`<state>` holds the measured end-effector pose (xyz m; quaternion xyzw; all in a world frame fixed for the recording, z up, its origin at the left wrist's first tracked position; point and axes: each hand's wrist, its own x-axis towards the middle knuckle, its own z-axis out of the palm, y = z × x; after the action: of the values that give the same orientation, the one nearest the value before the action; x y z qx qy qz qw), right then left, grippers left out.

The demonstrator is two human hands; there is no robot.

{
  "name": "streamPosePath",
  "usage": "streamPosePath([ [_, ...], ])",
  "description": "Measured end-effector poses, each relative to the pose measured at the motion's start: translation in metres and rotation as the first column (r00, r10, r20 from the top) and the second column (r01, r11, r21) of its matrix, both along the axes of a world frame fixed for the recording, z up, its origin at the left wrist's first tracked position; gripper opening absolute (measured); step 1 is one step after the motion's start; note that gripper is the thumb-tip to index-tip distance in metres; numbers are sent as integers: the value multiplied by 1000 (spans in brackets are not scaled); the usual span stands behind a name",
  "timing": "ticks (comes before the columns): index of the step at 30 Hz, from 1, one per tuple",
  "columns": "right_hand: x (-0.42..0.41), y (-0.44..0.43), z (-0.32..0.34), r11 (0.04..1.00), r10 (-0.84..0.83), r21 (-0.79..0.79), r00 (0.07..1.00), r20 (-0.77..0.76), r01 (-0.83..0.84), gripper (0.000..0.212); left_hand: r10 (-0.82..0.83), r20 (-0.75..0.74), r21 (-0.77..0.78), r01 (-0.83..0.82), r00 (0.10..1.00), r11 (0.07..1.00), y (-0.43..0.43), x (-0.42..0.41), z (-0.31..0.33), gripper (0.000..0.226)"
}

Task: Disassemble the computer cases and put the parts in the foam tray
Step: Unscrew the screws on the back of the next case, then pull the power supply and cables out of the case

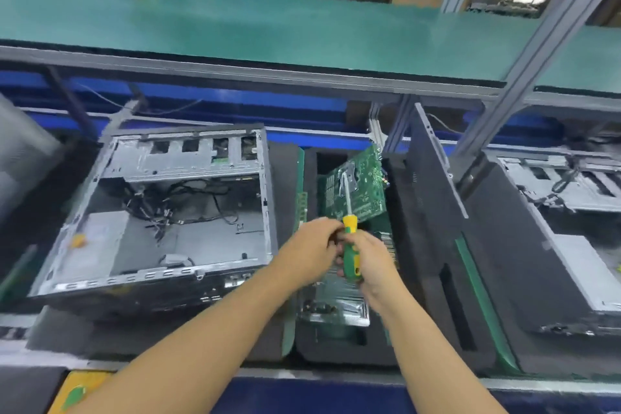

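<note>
Your forearms [215, 339] meet up front: right hand [373, 262] wraps the screwdriver [351, 247] handle, left hand [311, 245] pinches its top, board [358, 185] just beyond.

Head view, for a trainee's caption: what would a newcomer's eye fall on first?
The yellow-and-green screwdriver, centre, gripped by the right hand with the left hand at its top. Left of it lies an open computer case with loose cables; behind it a circuit board stands in the foam tray.
</note>
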<state>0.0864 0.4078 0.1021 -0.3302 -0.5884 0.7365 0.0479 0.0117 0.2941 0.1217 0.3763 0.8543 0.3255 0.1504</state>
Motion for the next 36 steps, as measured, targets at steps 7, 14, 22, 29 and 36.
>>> streamPosePath([
  [7,-57,-68,17,984,170,68,984,-59,-166,9,156,-98,7,-156,983,988,-133,-72,44,24],
  [14,-103,-106,53,818,266,526,964,17,-235,8,198,-177,-359,-251,964,899,-273,-142,37,25],
  [22,-172,-188,17,-39,310,395,365,878,-918,22,-76,-117,-538,1,990,843,-319,-172,10,65],
  [29,-199,-199,-33,-174,150,250,225,963,-952,33,-198,-53,-547,137,979,826,-343,-188,-2,105],
  [36,-211,-203,-53,-168,212,311,273,938,-936,40,-284,-12,-604,220,959,766,-345,-192,-9,105],
])
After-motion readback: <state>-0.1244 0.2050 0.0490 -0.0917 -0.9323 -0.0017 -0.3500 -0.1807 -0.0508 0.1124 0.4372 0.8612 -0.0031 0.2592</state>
